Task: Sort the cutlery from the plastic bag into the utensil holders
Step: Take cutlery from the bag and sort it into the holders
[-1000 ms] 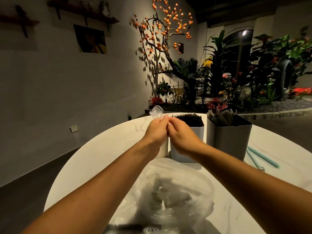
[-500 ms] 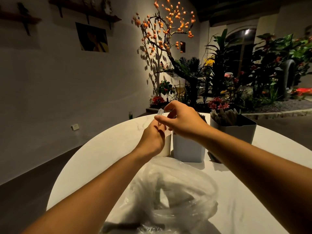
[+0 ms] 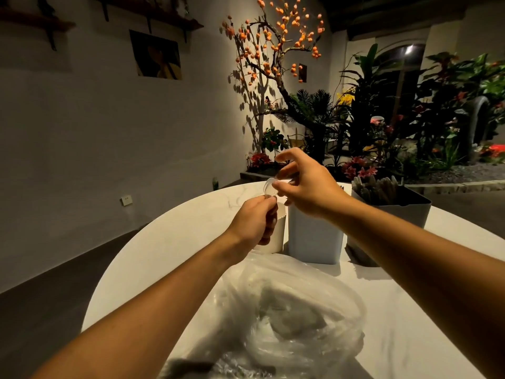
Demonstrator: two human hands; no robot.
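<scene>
A clear plastic spoon point(image 3: 269, 188) stands bowl-up between my two hands. My left hand point(image 3: 254, 222) grips its handle in a fist just in front of a small white cup holder point(image 3: 278, 233). My right hand point(image 3: 306, 181) pinches the spoon's bowl from above with thumb and fingertips. A white square holder point(image 3: 314, 239) sits right behind, its top hidden by my right hand. A grey square holder point(image 3: 396, 212) filled with dark cutlery stands at the right. The crumpled clear plastic bag point(image 3: 289, 315) lies near me on the white round table point(image 3: 153, 258).
The table's round edge curves off to the left over a dark floor. Beyond the table are a decorative tree with orange fruits point(image 3: 276, 42) and a bed of plants point(image 3: 410, 119). A dark item point(image 3: 188, 365) pokes from the bag's near side.
My right hand has risen from beside the left fist to the spoon's bowl and now pinches it. The left hand has lowered slightly. The camera has shifted, putting the teal sticks out of view.
</scene>
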